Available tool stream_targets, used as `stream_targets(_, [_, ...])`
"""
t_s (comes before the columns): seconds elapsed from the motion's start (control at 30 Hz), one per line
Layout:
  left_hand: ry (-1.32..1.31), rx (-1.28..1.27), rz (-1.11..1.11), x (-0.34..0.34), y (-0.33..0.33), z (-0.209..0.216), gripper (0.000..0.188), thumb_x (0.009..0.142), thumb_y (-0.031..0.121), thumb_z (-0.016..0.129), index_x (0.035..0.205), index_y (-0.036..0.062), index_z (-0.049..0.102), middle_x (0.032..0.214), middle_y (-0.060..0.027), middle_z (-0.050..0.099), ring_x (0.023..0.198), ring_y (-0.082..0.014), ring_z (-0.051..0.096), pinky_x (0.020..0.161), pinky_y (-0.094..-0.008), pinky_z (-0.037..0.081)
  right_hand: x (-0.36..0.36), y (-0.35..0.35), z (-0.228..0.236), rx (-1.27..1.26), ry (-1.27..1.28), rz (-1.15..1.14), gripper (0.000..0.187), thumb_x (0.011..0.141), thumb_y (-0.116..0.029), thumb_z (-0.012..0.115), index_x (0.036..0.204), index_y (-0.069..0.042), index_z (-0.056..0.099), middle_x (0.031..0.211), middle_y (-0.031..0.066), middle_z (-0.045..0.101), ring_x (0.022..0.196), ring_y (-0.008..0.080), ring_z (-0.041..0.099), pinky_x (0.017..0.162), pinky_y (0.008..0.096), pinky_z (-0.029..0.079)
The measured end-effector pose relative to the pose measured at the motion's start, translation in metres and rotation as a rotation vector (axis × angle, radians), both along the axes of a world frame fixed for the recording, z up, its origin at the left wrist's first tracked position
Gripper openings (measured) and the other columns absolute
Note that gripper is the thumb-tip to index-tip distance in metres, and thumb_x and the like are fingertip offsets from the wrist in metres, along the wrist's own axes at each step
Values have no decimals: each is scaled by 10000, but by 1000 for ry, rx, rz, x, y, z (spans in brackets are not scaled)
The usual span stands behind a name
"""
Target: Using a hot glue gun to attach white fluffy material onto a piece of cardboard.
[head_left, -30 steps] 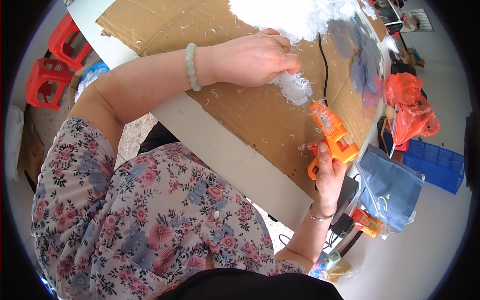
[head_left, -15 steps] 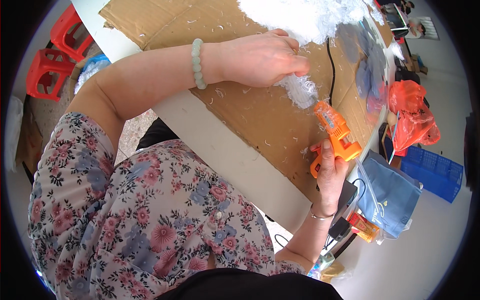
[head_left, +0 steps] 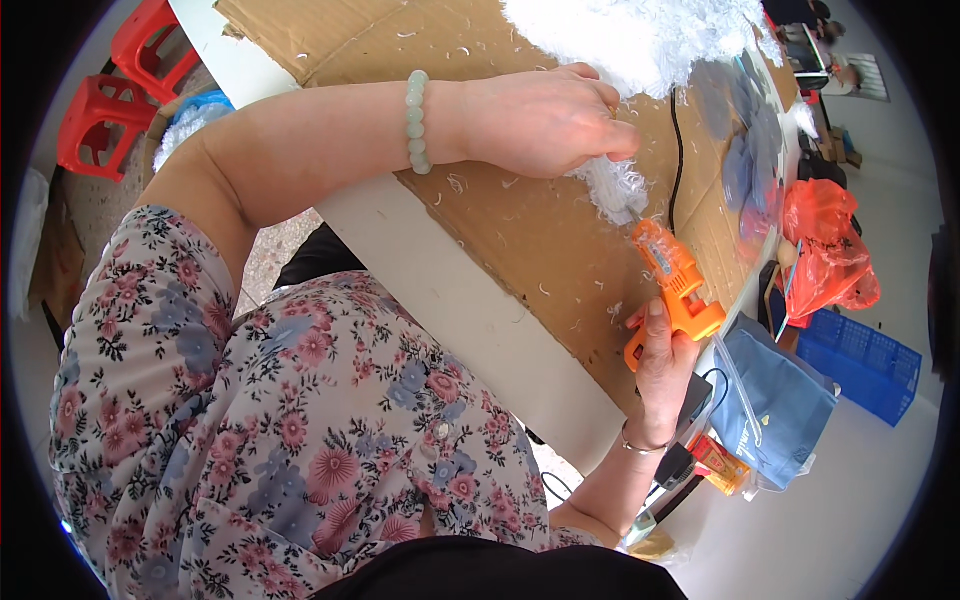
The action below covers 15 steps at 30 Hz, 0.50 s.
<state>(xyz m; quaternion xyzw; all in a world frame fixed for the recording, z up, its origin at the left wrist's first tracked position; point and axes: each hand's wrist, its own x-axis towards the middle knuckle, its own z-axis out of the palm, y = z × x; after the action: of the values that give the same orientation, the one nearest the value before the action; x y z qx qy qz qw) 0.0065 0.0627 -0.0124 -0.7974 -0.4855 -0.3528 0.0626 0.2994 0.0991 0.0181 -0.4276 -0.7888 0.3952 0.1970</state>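
Note:
My right hand (head_left: 665, 350) grips an orange hot glue gun (head_left: 672, 270) by its handle, with a clear glue stick (head_left: 735, 375) trailing from the back. The gun's nozzle touches, or nearly touches, the end of a white fringed tuft (head_left: 612, 188); I cannot tell which. Above it, my left hand (head_left: 550, 122) is closed on the other end of that tuft, fingers bent downward and partly hidden behind the knuckles. A pale green bead bracelet circles the left wrist. Both hands are over a cardboard sheet (head_left: 520, 230) strewn with bits of white thread.
A heap of white fringe (head_left: 640, 40) lies at the far side. Grey translucent pieces (head_left: 750, 160) rest at the right edge, crossed nearby by a black cord (head_left: 677, 160). Beyond stand a red plastic bag (head_left: 825, 250), a blue basket (head_left: 860, 360) and a blue bag (head_left: 775, 400). Red stools (head_left: 105, 125) are at left.
The whole view has shifted slightly, so table and hands appear a little further right. The hold on the tuft and on the glue gun looks the same.

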Motion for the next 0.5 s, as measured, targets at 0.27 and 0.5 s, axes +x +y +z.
stream_targets(0.27, [2,-9,-7,-1,0,2,168,747,-13,524,873,87,572,677,-67,591,830,-257,581,875,-376,418,-2,-4,4,-23,9,56,303,932,-313,559,978,-14,589,706,24,576,610,77,515,524,218,398])
stream_targets(0.5, [-2,-22,-9,0,2,3,149,762,-3,514,868,89,566,672,-68,589,826,-260,581,876,-379,418,-7,-5,7,-42,2,87,306,931,-312,561,999,-14,587,705,22,570,638,87,535,543,226,407])
